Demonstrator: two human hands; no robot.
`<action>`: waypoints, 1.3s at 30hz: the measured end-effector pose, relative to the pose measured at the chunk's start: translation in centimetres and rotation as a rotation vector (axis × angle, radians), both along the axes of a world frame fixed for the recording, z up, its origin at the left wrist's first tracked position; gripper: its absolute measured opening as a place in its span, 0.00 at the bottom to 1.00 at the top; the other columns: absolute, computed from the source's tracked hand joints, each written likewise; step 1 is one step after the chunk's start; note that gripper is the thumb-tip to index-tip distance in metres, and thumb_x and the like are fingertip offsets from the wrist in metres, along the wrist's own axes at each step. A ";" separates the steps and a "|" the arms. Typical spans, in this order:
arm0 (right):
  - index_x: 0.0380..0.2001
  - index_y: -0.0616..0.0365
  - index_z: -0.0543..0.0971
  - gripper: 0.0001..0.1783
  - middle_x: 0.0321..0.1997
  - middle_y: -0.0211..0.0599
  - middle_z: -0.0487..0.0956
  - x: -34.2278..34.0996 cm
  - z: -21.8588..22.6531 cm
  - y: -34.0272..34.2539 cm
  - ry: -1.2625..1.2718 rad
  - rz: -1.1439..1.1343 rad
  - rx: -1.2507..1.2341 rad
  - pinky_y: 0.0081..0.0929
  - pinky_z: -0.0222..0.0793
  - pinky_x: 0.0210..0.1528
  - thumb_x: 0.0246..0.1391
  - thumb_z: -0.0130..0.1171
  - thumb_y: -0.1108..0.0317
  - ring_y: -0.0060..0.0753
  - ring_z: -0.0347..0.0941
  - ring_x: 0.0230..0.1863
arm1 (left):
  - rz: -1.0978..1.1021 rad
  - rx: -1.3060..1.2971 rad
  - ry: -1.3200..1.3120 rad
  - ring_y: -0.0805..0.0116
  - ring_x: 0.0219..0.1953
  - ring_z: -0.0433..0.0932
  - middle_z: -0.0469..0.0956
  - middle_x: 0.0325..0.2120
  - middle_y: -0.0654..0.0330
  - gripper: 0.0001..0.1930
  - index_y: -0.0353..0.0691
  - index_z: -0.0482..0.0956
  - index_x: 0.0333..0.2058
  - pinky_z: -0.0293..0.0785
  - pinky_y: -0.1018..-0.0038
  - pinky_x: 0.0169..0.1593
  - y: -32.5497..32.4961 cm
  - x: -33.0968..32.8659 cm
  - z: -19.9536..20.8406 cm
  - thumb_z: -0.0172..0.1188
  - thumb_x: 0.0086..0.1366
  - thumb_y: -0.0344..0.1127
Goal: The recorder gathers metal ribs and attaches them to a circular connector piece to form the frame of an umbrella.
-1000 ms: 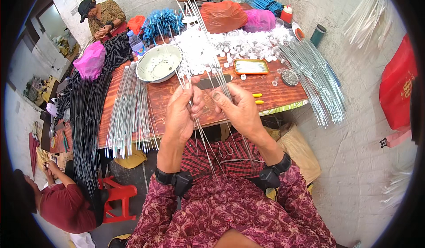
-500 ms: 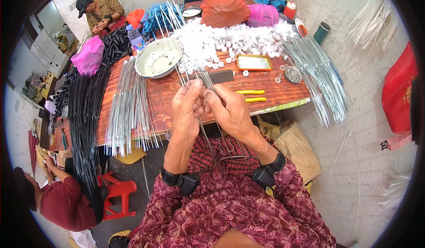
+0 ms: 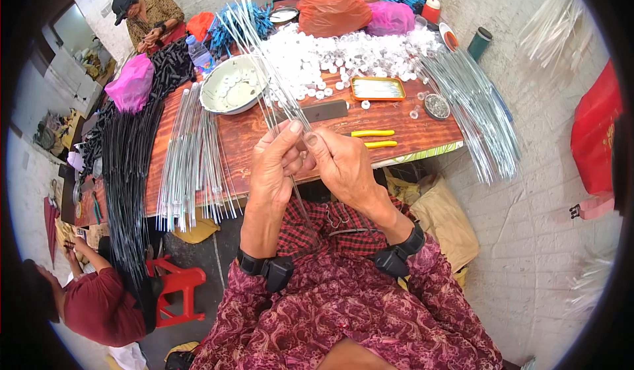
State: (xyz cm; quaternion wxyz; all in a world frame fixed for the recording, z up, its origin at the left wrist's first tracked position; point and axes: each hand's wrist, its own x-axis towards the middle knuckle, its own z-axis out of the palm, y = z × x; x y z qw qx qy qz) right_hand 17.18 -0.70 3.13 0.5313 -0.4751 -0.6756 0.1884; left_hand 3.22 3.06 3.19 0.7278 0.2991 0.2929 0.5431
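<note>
Several thin, shiny clear-to-silver rods (image 3: pixel 277 93) slant up and left from my hands, over the table's near edge. Their far tips fan out past the bowl, and their lower ends hang toward my lap. My left hand (image 3: pixel 279 159) is closed on them, thumb pressed on top. Beside it, almost touching, my right hand (image 3: pixel 343 165) is closed round the same rods with its thumb along them. The fingers hide where the rods cross the grip. A dark grey flat bar (image 3: pixel 325 111) lies just beyond, and yellow-handled pliers (image 3: pixel 373 134) rest right of my right hand.
A white bowl (image 3: pixel 232 100) stands left of a heap of small white round pieces (image 3: pixel 343 56). Rod bundles lie at left (image 3: pixel 191 165) and right (image 3: pixel 469 112), with black rods (image 3: pixel 132 178) farther left. A yellow tray (image 3: pixel 378 98) holds thin pins. Other people work at left and across.
The rods have swung closer together and tilt farther left, with fewer lower ends spread below my hands. Both hands keep their grip in nearly the same place.
</note>
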 end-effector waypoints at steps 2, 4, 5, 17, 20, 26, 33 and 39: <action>0.33 0.60 0.77 0.16 0.20 0.49 0.76 0.0 0.0 0.1 0.044 -0.016 -0.005 0.44 0.67 0.25 0.69 0.51 0.59 0.56 0.76 0.24 | -0.035 0.026 -0.048 0.89 0.15 0.56 0.69 0.19 0.76 0.07 0.40 0.80 0.39 0.49 0.86 0.16 0.5 -0.4 -0.4 0.67 0.65 0.34; 0.33 0.60 0.77 0.16 0.20 0.49 0.76 0.3 0.0 0.3 0.058 -0.017 -0.028 0.44 0.68 0.25 0.69 0.51 0.60 0.55 0.76 0.24 | -0.074 0.049 -0.099 0.89 0.15 0.55 0.69 0.19 0.76 0.07 0.40 0.80 0.38 0.48 0.86 0.16 1.0 -0.3 -0.6 0.67 0.66 0.34; 0.34 0.60 0.78 0.15 0.20 0.48 0.77 0.5 0.1 0.5 0.071 -0.015 -0.049 0.43 0.68 0.25 0.69 0.51 0.60 0.54 0.76 0.24 | -0.077 0.048 -0.099 0.88 0.14 0.55 0.68 0.19 0.76 0.06 0.40 0.80 0.37 0.48 0.86 0.16 1.2 -0.1 -0.4 0.66 0.66 0.34; 0.36 0.58 0.82 0.09 0.24 0.42 0.81 2.4 2.1 0.5 -0.084 -0.290 0.171 0.35 0.69 0.25 0.64 0.53 0.69 0.44 0.78 0.23 | 0.066 -0.013 -0.043 0.87 0.20 0.59 0.64 0.21 0.77 0.09 0.43 0.77 0.40 0.51 0.85 0.20 -0.5 -1.2 -0.3 0.68 0.65 0.35; 0.37 0.61 0.83 0.10 0.22 0.45 0.78 3.8 3.4 0.2 -0.171 -0.423 0.374 0.30 0.65 0.23 0.64 0.52 0.72 0.37 0.74 0.19 | 0.089 -0.050 -0.065 0.87 0.19 0.60 0.75 0.27 0.70 0.10 0.41 0.78 0.41 0.52 0.87 0.20 -0.7 -1.0 0.0 0.68 0.64 0.34; 0.36 0.59 0.84 0.12 0.18 0.45 0.74 4.9 3.9 1.7 -0.052 -0.264 0.169 0.35 0.63 0.23 0.66 0.55 0.64 0.38 0.72 0.18 | 0.003 0.042 -0.164 0.88 0.19 0.59 0.73 0.27 0.73 0.08 0.39 0.78 0.40 0.50 0.86 0.19 -0.1 -1.7 -0.3 0.67 0.66 0.33; 0.37 0.66 0.81 0.22 0.15 0.19 0.64 4.9 6.3 1.3 0.318 -0.060 0.062 0.17 0.50 0.21 0.73 0.46 0.58 0.10 0.57 0.17 | 0.015 0.005 -0.187 0.88 0.18 0.56 0.65 0.21 0.77 0.07 0.42 0.78 0.39 0.49 0.86 0.19 0.6 -2.3 0.2 0.67 0.66 0.33; 0.39 0.65 0.79 0.20 0.15 0.18 0.61 5.3 7.4 -0.9 0.459 -0.094 0.188 0.15 0.46 0.20 0.72 0.45 0.59 0.08 0.54 0.17 | 0.086 -0.029 -0.177 0.87 0.16 0.53 0.58 0.18 0.78 0.09 0.48 0.72 0.30 0.47 0.85 0.18 0.0 -2.6 1.1 0.63 0.68 0.33</action>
